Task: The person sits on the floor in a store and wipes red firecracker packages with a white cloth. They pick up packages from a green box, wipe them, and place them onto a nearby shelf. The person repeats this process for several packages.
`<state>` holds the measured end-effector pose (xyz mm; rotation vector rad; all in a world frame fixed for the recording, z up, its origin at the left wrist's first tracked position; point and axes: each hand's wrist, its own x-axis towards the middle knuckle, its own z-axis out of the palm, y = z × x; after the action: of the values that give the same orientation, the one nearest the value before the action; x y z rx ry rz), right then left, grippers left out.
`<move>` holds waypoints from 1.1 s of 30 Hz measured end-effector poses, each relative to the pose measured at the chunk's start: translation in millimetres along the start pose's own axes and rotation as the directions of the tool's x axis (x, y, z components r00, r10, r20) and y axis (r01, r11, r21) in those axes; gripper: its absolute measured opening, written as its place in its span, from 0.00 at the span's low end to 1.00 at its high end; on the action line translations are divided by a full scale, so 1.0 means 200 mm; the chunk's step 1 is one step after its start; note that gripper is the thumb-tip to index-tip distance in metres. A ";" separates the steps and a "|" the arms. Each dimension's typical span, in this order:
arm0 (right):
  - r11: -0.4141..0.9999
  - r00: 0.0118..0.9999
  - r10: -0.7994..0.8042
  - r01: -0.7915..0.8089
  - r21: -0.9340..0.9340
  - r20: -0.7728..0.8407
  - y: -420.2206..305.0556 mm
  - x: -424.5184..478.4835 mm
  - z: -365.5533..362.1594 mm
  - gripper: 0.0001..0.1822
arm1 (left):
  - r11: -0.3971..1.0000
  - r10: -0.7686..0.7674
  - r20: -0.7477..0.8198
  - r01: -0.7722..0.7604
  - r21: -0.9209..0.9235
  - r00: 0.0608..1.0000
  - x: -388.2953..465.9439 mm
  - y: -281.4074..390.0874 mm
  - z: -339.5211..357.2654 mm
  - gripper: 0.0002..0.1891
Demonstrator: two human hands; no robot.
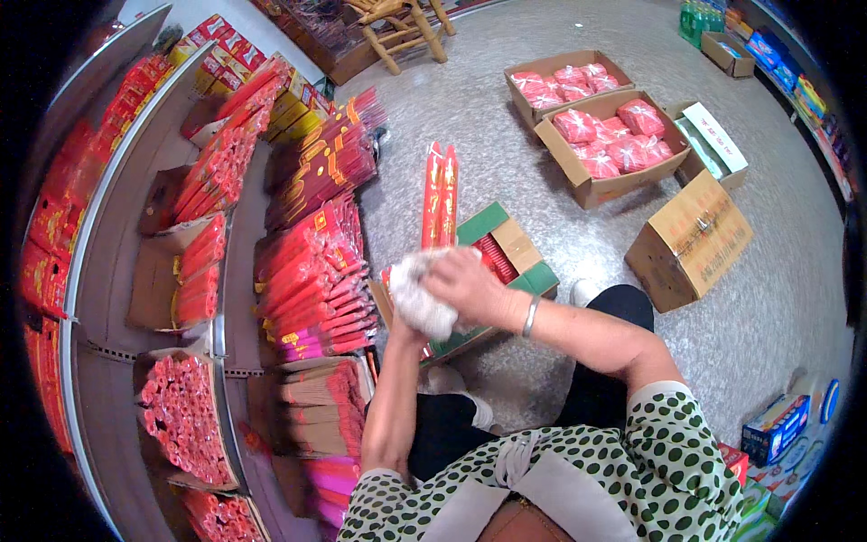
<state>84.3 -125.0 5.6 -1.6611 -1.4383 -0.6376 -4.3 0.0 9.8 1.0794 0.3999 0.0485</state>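
Two red candles with gold writing (pixel 440 193), seemingly in clear wrap, stand out upward from behind a white cloth (pixel 421 298). My right hand (pixel 464 278) presses on the cloth with bent fingers. My left hand (pixel 408 330) is mostly hidden under the cloth; it seems to hold the lower end of the candles, but its fingers do not show. Below both hands lies an open green and brown cardboard box (pixel 535 276) with red packed items (pixel 496 257) inside.
Shelves at the left hold cartons of red wrapped sticks (pixel 186 420) and red packets (pixel 318 271). Open cartons of pink bundles (pixel 613 142) and a closed carton (pixel 691 240) stand on the floor at the right. A wooden stool (pixel 406 34) is at the top.
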 end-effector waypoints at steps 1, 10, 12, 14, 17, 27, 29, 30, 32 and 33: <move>1.000 0.998 0.003 -0.004 -0.018 -0.060 0.06 0.03 -0.02 0.23 | 0.998 -0.067 0.045 0.067 -0.002 0.997 -0.03 -0.01 -0.04 0.27; 0.958 0.962 0.241 -0.257 -0.130 -0.125 0.24 0.05 -0.18 0.20 | 0.968 -0.206 0.233 0.233 -0.096 0.951 -0.10 -0.05 -0.05 0.29; 0.997 0.992 0.061 -0.057 -0.043 0.113 0.02 0.01 -0.07 0.27 | 0.965 -0.195 0.354 0.244 -0.099 0.915 -0.05 -0.07 -0.17 0.23; 0.996 0.990 -0.080 0.074 0.051 0.115 -0.17 -0.02 0.03 0.24 | 0.916 0.115 0.253 -0.004 -0.401 0.961 -0.03 -0.11 -0.17 0.19; 0.994 0.986 -0.112 0.112 0.009 0.126 -0.12 0.00 0.02 0.19 | 0.986 0.063 0.250 -0.022 -0.165 0.966 -0.06 -0.10 -0.17 0.28; 0.497 0.421 0.858 -0.533 0.685 -0.295 0.56 0.05 -0.25 0.15 | 0.969 -0.122 0.469 0.207 -0.134 0.875 -0.15 -0.02 -0.02 0.40; 0.095 0.216 0.976 -0.290 0.952 -0.032 0.57 0.02 -0.25 0.19 | 0.978 -0.061 0.461 0.145 -0.151 0.885 -0.15 0.00 -0.02 0.39; -0.074 0.275 0.952 -0.220 0.973 0.135 0.54 0.01 -0.23 0.19 | 0.968 -0.030 0.486 0.147 -0.204 0.874 -0.15 0.02 -0.02 0.40; -0.182 0.448 0.862 -0.165 0.969 0.238 0.38 0.00 -0.10 0.25 | 0.975 -0.004 0.462 0.105 -0.194 0.887 -0.14 0.01 -0.03 0.39; -0.343 0.482 0.747 -0.309 0.887 0.457 0.19 0.06 -0.13 0.24 | 0.979 0.017 0.434 0.075 -0.192 0.901 -0.15 0.01 -0.07 0.38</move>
<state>127.8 -140.1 17.9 -0.6701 -0.1992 0.6884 -35.7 5.6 15.6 0.8484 0.0041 -0.1742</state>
